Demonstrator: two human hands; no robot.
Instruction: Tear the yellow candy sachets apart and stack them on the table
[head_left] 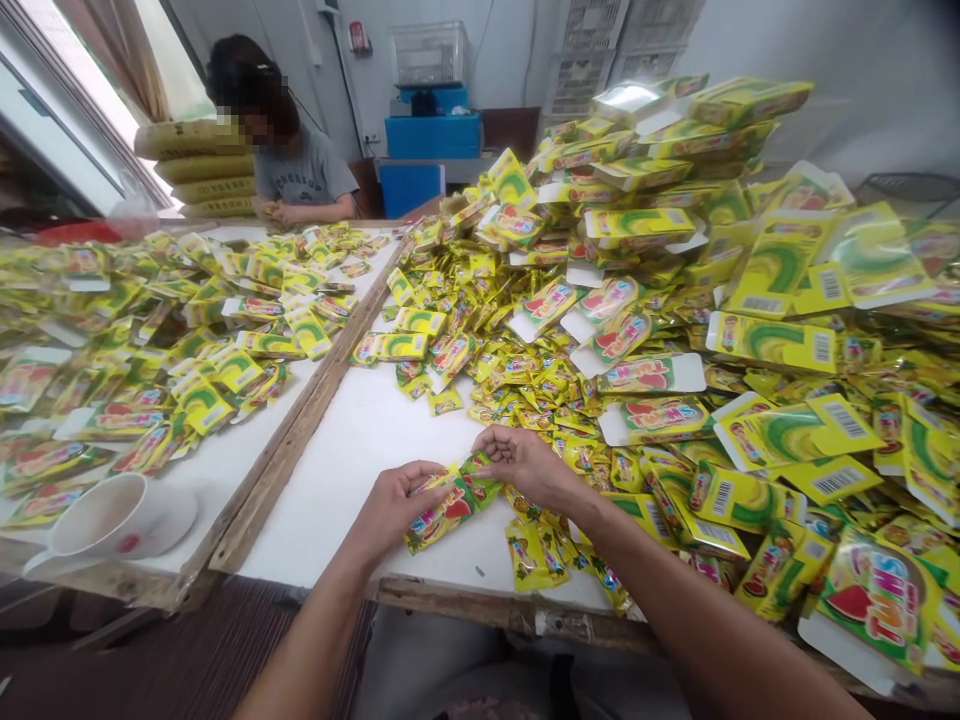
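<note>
Just over the table's front part, both my hands hold one small candy box (448, 515), yellow and green with colourful lettering. My left hand (401, 505) grips its left side, thumb on top. With bent fingers my right hand (517, 462) pinches the box's upper right end; whether a candy packet is also between those fingers I cannot tell. Close by my right wrist lie loose yellow candy packets (536, 553). A heap of small wrapped candies (525, 385) spreads beyond my hands, with flat candy boxes (656, 418) strewn over it on the right.
A wooden strip (300, 420) divides the white tabletop (337, 480). Left of it are many candy boxes (202, 400) and a white cup (112, 515). A tall pile of boxes (645, 220) rises at right. Across the table sits a person (307, 170) near stacked sacks (202, 165).
</note>
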